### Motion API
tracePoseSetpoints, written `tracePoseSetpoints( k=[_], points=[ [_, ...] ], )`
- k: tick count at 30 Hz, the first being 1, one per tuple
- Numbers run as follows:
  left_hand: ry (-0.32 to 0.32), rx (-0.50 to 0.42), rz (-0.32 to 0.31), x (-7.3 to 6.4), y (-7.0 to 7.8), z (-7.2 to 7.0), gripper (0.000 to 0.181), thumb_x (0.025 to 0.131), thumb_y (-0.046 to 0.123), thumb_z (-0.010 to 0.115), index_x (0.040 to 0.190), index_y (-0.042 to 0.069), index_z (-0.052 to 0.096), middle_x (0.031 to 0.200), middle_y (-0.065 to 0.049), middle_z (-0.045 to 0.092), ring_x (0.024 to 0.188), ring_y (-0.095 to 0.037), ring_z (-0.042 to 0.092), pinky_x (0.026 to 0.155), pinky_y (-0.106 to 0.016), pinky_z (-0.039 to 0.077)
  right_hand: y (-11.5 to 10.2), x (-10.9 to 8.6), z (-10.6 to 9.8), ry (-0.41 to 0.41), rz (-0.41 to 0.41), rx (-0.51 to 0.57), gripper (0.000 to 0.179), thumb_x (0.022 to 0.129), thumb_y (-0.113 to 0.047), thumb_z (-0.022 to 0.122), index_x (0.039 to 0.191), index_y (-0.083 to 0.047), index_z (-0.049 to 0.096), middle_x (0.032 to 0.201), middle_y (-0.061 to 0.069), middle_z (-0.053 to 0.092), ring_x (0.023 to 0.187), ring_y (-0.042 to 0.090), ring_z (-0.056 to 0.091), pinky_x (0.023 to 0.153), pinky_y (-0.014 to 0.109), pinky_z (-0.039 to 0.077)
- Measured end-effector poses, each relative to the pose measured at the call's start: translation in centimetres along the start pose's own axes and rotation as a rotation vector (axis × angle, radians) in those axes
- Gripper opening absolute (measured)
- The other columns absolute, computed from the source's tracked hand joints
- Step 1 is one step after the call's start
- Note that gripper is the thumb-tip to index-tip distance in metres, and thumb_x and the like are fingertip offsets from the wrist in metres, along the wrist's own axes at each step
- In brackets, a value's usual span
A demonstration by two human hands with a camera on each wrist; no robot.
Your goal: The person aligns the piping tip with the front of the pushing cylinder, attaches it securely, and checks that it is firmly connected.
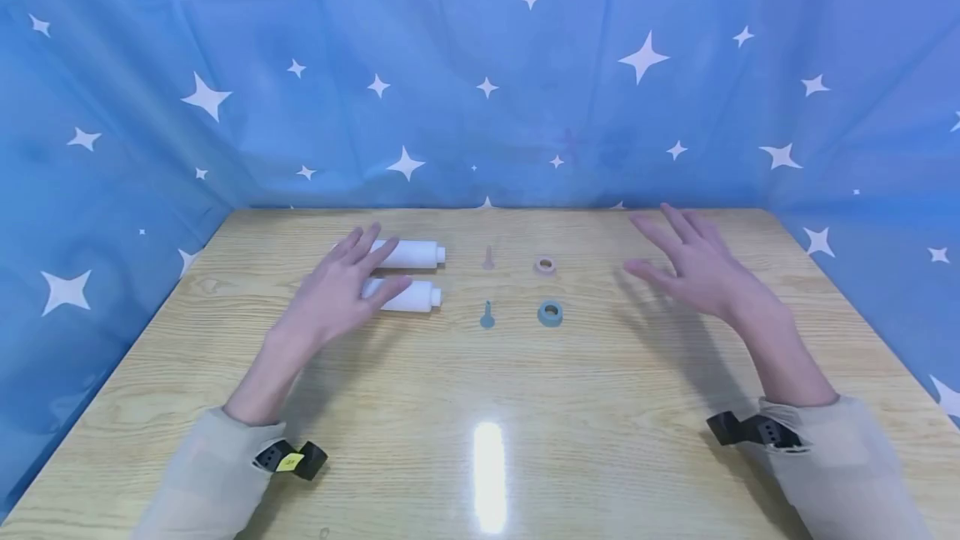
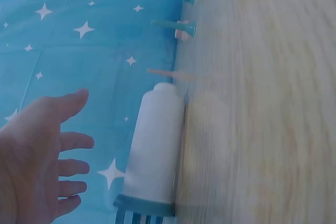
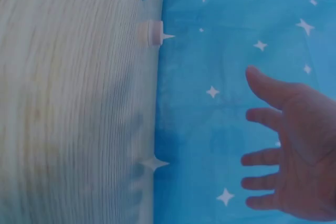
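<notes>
My left hand (image 1: pixel 337 288) hovers over the left of the table with spread fingers, holding nothing. Beneath it two white bottles lie on their sides, a far bottle (image 1: pixel 414 254) and a near bottle (image 1: pixel 412 297), partly covered by the fingers in the head view. Seen from the left wrist, one white bottle (image 2: pixel 154 150) has a teal rim (image 2: pixel 144 205) with teal prongs at its lower end. My right hand (image 1: pixel 693 273) is raised over the right side, fingers apart and holding nothing. Between the hands stand a pink nozzle (image 1: pixel 488 259) and a teal nozzle (image 1: pixel 487 320).
Right of the nozzles lie a pink ring (image 1: pixel 545 272) and a teal ring (image 1: pixel 551 321). The wooden table (image 1: pixel 600 407) ends at the back against a blue curtain (image 1: pixel 480 123) with white stars, which also runs along both sides. Black straps with cameras circle both sleeves.
</notes>
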State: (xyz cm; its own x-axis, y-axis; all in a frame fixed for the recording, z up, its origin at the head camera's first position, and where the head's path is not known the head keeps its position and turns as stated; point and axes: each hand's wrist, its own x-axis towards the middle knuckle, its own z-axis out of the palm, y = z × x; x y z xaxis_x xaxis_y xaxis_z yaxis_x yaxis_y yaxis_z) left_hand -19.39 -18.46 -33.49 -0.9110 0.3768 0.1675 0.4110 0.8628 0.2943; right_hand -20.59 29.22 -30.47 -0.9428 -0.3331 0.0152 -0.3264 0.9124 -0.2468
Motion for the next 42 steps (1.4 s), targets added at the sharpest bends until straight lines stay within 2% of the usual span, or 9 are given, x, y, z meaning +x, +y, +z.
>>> tracePoseSetpoints(
  k=[8, 13, 19, 24, 28, 34, 38, 42],
  points=[
    [0.016, -0.073, 0.05, 0.0, 1.7, 0.4, 0.072, 0.1, 0.062, 0.047, 0.155, 0.016, 0.042, 0.164, -0.013, 0.026, 0.152, -0.035, 0.017, 0.117, -0.061, 0.021, -1.0, 0.4, 0.8, -0.003, -0.089, 0.045, 0.076, 0.101, -0.051, 0.055, 0.162, -0.018, 0.024, 0.163, 0.03, 0.01, 0.145, 0.057, 0.01, 0.11, 0.074, 0.013],
    [0.031, -0.118, 0.083, -0.1, 2.6, 0.7, 0.068, 0.1, 0.06, 0.048, 0.153, 0.019, 0.045, 0.162, -0.012, 0.031, 0.147, -0.038, 0.029, 0.114, -0.062, 0.026, -1.7, 0.3, 1.3, -0.02, -0.111, 0.095, 0.073, 0.102, -0.049, 0.055, 0.161, -0.018, 0.026, 0.162, 0.029, 0.017, 0.144, 0.055, 0.018, 0.11, 0.072, 0.019],
    [0.047, -0.167, 0.145, -0.2, 3.4, 1.2, 0.063, 0.101, 0.056, 0.051, 0.151, 0.017, 0.048, 0.158, -0.013, 0.038, 0.142, -0.037, 0.04, 0.112, -0.06, 0.032, -2.4, 0.4, 2.0, -0.08, -0.132, 0.146, 0.071, 0.103, -0.051, 0.051, 0.162, -0.022, 0.023, 0.162, 0.026, 0.021, 0.143, 0.054, 0.025, 0.107, 0.073, 0.025],
    [0.054, -0.184, 0.207, 0.0, 4.3, 1.6, 0.057, 0.102, 0.048, 0.055, 0.148, 0.015, 0.052, 0.154, -0.014, 0.045, 0.14, -0.034, 0.044, 0.111, -0.054, 0.036, -3.0, 0.8, 2.7, -0.112, -0.18, 0.171, 0.069, 0.104, -0.048, 0.051, 0.161, -0.017, 0.026, 0.161, 0.024, 0.026, 0.141, 0.052, 0.032, 0.108, 0.069, 0.029],
    [0.021, -0.219, 0.224, 0.0, 5.0, 1.9, 0.057, 0.102, 0.047, 0.056, 0.147, 0.012, 0.053, 0.153, -0.011, 0.047, 0.141, -0.03, 0.042, 0.113, -0.051, 0.035, -3.5, 1.1, 3.2, -0.124, -0.215, 0.178, 0.067, 0.104, -0.045, 0.052, 0.159, -0.014, 0.031, 0.157, 0.023, 0.034, 0.14, 0.047, 0.037, 0.11, 0.065, 0.03],
    [-0.025, -0.274, 0.24, 0.3, 6.0, 2.4, 0.056, 0.102, 0.045, 0.056, 0.146, 0.01, 0.052, 0.15, -0.012, 0.048, 0.141, -0.031, 0.042, 0.113, -0.049, 0.035, -4.1, 1.3, 3.6, -0.141, -0.25, 0.189, 0.064, 0.104, -0.042, 0.055, 0.157, -0.012, 0.037, 0.153, 0.021, 0.042, 0.138, 0.044, 0.04, 0.11, 0.062, 0.034],
    [-0.065, -0.315, 0.236, 0.7, 6.5, 3.0, 0.057, 0.103, 0.043, 0.056, 0.147, 0.009, 0.051, 0.148, -0.013, 0.05, 0.13, -0.031, 0.052, 0.106, -0.048, 0.043, -4.5, 1.7, 3.8, -0.146, -0.283, 0.2, 0.061, 0.103, -0.038, 0.059, 0.154, -0.01, 0.041, 0.15, 0.019, 0.047, 0.136, 0.041, 0.044, 0.108, 0.059, 0.037],
    [-0.105, -0.362, 0.22, 1.1, 6.8, 3.8, 0.054, 0.103, 0.037, 0.058, 0.147, 0.007, 0.05, 0.146, -0.01, 0.052, 0.12, -0.024, 0.058, 0.096, -0.042, 0.05, -5.0, 2.2, 4.2, -0.156, -0.305, 0.208, 0.059, 0.102, -0.034, 0.062, 0.152, -0.009, 0.045, 0.145, 0.019, 0.052, 0.126, 0.039, 0.054, 0.101, 0.056, 0.045]
  ],
)
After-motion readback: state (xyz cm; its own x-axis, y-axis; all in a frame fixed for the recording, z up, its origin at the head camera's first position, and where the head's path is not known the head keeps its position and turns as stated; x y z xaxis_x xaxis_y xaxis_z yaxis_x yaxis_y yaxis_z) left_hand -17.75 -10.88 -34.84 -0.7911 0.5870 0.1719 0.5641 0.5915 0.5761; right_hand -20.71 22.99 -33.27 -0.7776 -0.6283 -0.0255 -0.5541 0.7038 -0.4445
